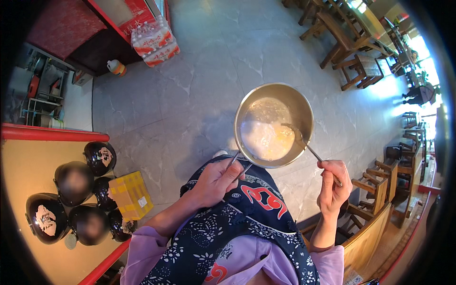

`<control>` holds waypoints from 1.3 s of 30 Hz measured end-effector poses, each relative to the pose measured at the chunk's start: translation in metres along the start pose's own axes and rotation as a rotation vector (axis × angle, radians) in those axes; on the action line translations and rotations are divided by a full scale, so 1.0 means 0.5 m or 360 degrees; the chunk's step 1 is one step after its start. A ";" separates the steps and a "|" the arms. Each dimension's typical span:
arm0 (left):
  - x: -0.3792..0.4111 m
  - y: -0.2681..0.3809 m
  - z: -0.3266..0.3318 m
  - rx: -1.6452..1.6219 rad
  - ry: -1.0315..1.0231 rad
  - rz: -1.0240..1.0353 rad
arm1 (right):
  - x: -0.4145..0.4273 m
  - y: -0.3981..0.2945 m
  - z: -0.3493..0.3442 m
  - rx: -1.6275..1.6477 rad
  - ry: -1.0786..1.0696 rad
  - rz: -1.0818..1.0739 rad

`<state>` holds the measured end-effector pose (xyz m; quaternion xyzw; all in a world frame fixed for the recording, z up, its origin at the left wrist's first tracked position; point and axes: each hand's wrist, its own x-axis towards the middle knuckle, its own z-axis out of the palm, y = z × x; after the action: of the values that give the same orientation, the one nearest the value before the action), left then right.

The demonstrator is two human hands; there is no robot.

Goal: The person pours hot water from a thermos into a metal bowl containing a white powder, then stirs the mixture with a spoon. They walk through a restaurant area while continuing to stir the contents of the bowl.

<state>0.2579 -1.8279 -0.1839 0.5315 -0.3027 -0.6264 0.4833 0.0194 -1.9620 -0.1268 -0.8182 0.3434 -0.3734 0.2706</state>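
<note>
My left hand (219, 181) grips the wire handle (243, 171) of a metal pot (307, 107), holding it up in front of my apron. Inside the pot is a pale, cloudy liquid (267, 137) with a yellowish patch and bubbles on its surface. My right hand (334, 185) pinches the thin metal shaft of a spoon (315, 154). The spoon reaches over the pot's right rim, and its bowl end lies in the liquid, partly hidden. I wear a dark blue patterned apron (203, 228) over a lilac top.
Several dark glossy jars (46, 219) and a taped cardboard box (130, 196) are on the left. Plastic-wrapped bottle packs (155, 42) and a jug (116, 67) stand on the tiled floor (199, 71). Wooden stools (359, 73) and benches (333, 32) line the right, with a wooden table (368, 235) nearby.
</note>
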 end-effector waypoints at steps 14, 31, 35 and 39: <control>0.003 0.001 0.015 -0.0015 -0.0153 0.0048 | -0.050 0.016 0.016 0.1349 0.0548 0.1038; 0.000 -0.014 0.028 -0.0043 -0.0182 0.0027 | -0.065 0.016 -0.026 0.0057 0.0273 -0.0057; 0.000 -0.009 0.029 -0.0022 -0.0135 -0.0007 | -0.079 0.017 -0.012 0.0388 0.0306 0.0379; -0.001 -0.007 0.026 -0.0018 -0.0129 -0.0014 | -0.077 0.024 0.014 0.1000 0.0428 0.0924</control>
<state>0.2443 -1.8279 -0.1837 0.5043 -0.3160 -0.6513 0.4708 0.0022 -1.9388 -0.1556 -0.5101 0.4608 -0.4712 0.5526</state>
